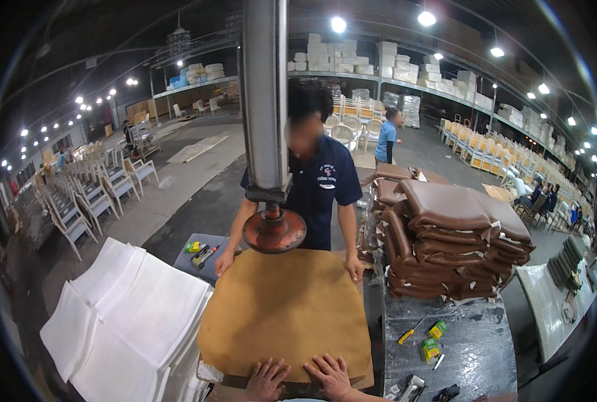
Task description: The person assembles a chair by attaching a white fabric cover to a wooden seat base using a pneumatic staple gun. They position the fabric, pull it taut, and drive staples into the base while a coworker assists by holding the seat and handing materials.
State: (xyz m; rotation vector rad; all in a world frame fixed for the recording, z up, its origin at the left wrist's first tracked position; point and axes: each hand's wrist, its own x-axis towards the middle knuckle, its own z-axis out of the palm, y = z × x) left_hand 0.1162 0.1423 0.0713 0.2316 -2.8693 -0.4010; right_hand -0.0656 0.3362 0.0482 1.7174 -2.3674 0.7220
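Observation:
A tan, seat-shaped board lies flat in front of me, wide at the near side with rounded corners. My left hand rests on its near edge, fingers spread. To the right of it, my right hand lies on the same edge with its fingers stretched out. Neither hand grips anything. Over the board's far edge hangs a round red press plate on a thick grey metal column. Across from me a co-worker in a dark shirt touches the board's far left and right sides.
White padded sheets are stacked on the left. On the right, brown upholstered seats are piled on a plastic-covered table, with a yellow-handled screwdriver, small green-yellow boxes and a staple gun. Chairs stand in rows behind.

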